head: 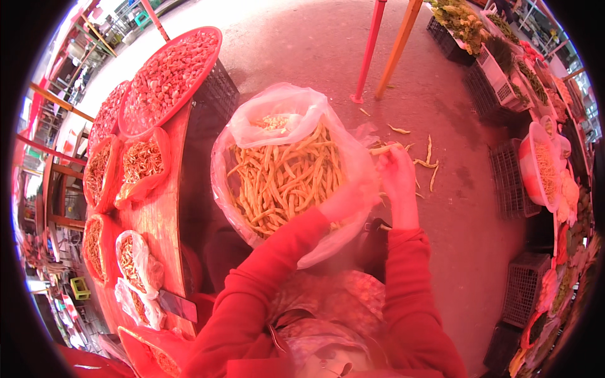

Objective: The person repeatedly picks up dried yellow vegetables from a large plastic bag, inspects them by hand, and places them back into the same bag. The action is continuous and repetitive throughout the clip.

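A large clear plastic bag (227,198) full of long bean pods (283,179) stands open before me. Near its far rim, a smaller plastic bag (302,101) holds pale shelled beans (275,122). My right hand (396,172) is raised just beyond the bag's right side, a yellowish bean pod (382,149) between its fingers. Blurred by motion, my left hand (352,197) is over the right part of the large bag, close to my right wrist. Its fingers are too smeared to tell whether they hold anything.
Scattered pods (427,163) lie on the ground to the right. At left, a wooden table (160,208) bears bags of dried goods, a phone (177,306) and a big round tray (218,40). Two poles (368,52) stand ahead. Vegetable stalls with plastic crates (513,179) line the right.
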A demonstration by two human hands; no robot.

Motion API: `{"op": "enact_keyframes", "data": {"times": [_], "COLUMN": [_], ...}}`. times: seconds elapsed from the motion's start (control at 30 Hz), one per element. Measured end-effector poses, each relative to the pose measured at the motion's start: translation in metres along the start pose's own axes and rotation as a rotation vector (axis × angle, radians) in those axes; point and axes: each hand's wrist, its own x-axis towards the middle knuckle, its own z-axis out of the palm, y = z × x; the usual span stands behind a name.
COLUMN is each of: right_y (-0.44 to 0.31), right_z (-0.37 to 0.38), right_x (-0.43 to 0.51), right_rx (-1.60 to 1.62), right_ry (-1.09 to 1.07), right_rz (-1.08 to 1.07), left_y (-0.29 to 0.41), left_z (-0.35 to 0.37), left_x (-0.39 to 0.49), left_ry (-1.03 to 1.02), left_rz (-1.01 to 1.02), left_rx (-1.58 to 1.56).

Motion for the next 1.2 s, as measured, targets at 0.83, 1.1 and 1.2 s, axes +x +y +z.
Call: {"op": "enact_keyframes", "data": {"times": [0.83, 1.1, 1.2], "right_y": [0.070, 0.096, 0.099], "right_z": [0.058, 0.074, 0.074], "right_x": [-0.036, -0.041, -0.038], "right_rx": [0.037, -0.646, -0.726], "right_ry": [-0.064, -0.349, -0.416], "right_rz": [0.628, 0.042, -0.108], "left_y": [0.001, -0.028, -0.025], "left_z": [-0.076, -0.064, -0.063], "left_x": [-0.052, -0.050, -0.050], "left_ry": [0.242, 0.677, 0.654], "left_rz": [0.024, 0.258, 0.284], "left_rx": [-1.023, -1.122, -1.290]}}
